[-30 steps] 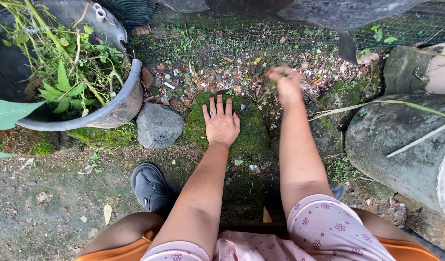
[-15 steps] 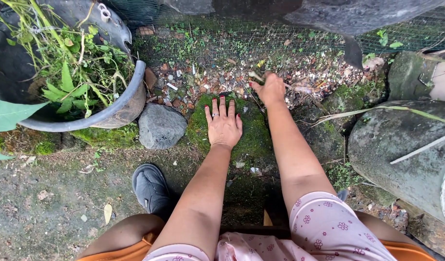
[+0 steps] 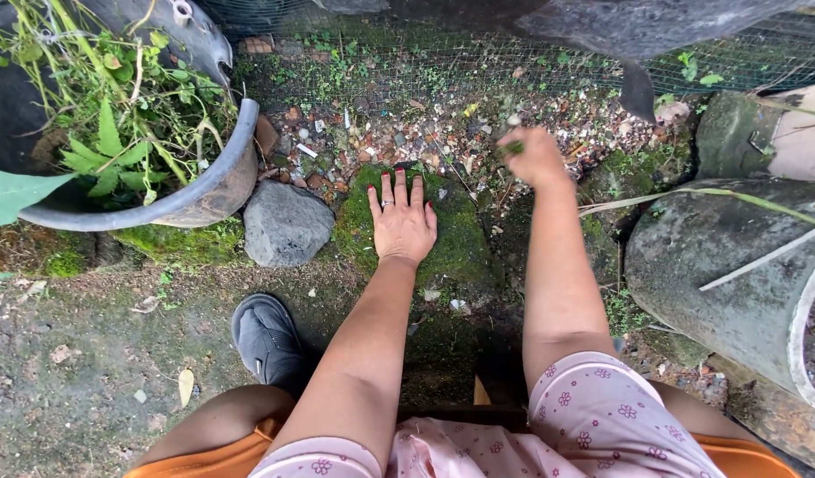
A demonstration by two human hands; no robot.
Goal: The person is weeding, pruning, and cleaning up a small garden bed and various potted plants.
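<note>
The left hand point(image 3: 402, 223) lies flat, fingers spread and pointing away from the person toward the wire mesh fence point(image 3: 478, 62), palm down on a mossy stone point(image 3: 456, 243) that sits between a grey rock point(image 3: 285, 225) and a mossy concrete pipe point(image 3: 726, 265). The right hand point(image 3: 536, 158) is raised over the gravel point(image 3: 425, 133) just beyond that stone, curled closed around a small green sprig point(image 3: 513, 147); the sprig is blurred, so its long axis and direction cannot be told
</note>
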